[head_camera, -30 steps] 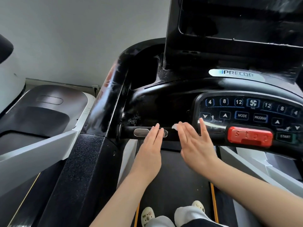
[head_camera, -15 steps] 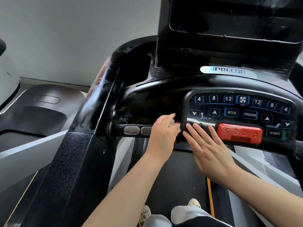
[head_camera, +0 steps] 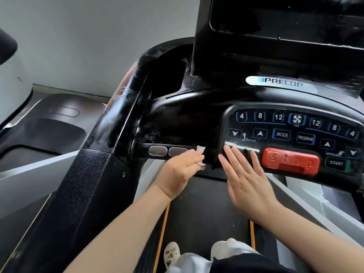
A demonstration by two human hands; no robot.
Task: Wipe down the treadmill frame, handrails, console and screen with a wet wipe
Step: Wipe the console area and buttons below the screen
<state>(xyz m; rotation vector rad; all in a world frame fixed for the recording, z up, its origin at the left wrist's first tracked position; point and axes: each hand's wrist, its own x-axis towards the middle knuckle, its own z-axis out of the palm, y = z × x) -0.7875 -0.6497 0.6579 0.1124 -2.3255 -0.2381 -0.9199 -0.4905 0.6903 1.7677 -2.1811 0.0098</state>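
Head view: left hand (head_camera: 182,170) pinches wet wipe (head_camera: 201,157), right hand (head_camera: 243,175) flat, grip released, beside "stop" button (head_camera: 291,162) under PRECOR badge (head_camera: 281,83).

Left hand (head_camera: 182,170) palm down, fingers curled in a pinch; right hand (head_camera: 246,178) flat, fingers straight and spread.

Soft daylight is falling evenly, leaving the wall (head_camera: 82,36) pale and shadows faint. Glare is streaking the glossy black console (head_camera: 177,119) and the screen (head_camera: 285,20). The wide lens is bending the edges; corners are looking slightly soft.
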